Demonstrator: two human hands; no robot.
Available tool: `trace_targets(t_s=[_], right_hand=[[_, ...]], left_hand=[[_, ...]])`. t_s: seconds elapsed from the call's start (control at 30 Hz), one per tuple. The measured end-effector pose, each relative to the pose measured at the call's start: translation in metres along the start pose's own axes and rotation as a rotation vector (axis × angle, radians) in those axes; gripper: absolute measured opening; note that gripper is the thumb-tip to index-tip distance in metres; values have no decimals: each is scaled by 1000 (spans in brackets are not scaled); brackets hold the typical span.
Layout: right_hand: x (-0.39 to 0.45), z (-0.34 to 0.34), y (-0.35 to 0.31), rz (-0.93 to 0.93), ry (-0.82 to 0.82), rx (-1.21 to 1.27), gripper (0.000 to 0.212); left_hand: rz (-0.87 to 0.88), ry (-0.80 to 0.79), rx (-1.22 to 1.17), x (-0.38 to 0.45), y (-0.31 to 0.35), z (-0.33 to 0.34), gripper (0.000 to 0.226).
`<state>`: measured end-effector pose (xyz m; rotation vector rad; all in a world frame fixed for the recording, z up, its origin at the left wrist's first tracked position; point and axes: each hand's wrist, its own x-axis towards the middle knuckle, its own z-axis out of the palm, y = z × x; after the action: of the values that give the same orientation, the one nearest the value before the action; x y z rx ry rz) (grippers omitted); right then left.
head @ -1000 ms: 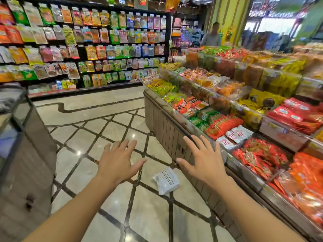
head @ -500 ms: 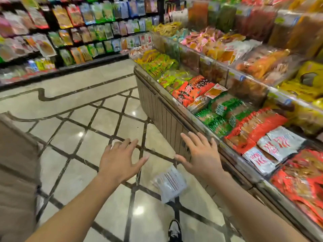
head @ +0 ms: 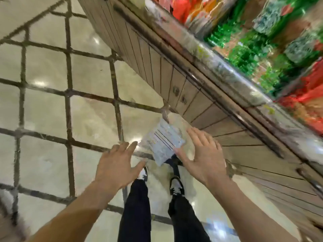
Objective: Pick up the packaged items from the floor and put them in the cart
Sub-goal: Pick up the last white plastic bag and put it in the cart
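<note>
glossy floor, shiny plastic packet

Blurred white packet on the tiled floor, seemingly untouched, between spread left hand and right hand.

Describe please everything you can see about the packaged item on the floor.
The packaged item is a flat, pale, see-through plastic pouch with dark printed lines; motion blur hides the text. It lies flat and askew on the glossy tiled floor, beside the wooden display base. The open left hand and right hand flank it; contact is unclear.
</note>
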<state>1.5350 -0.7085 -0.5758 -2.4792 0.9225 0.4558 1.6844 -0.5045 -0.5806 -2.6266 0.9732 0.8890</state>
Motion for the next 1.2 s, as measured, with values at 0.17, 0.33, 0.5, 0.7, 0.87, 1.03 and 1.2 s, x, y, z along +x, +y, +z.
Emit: trace_targets(t_s=[0.17, 0.33, 0.5, 0.7, 0.87, 1.03, 1.2], right_hand=[[64, 124, 35, 177, -139, 38, 88], [127, 260, 66, 183, -212, 51, 85], [187, 369, 94, 371, -281, 248, 83], [228, 455, 111, 704, -42, 689, 109], [252, 491, 119, 727, 181, 961, 117], [260, 510, 122, 678, 298, 1000, 118], [260, 520, 127, 648, 315, 975, 122]], left_hand=[[106, -109, 58, 123, -2, 106, 86], [122, -152, 50, 229, -6, 229, 80], [91, -134, -29, 313, -15, 316, 81], [81, 24, -270, 390, -17, 372, 93], [151, 126, -625, 418, 4, 396, 99], [83, 150, -571, 401, 6, 424, 106], [60, 88, -644, 401, 2, 435, 107]])
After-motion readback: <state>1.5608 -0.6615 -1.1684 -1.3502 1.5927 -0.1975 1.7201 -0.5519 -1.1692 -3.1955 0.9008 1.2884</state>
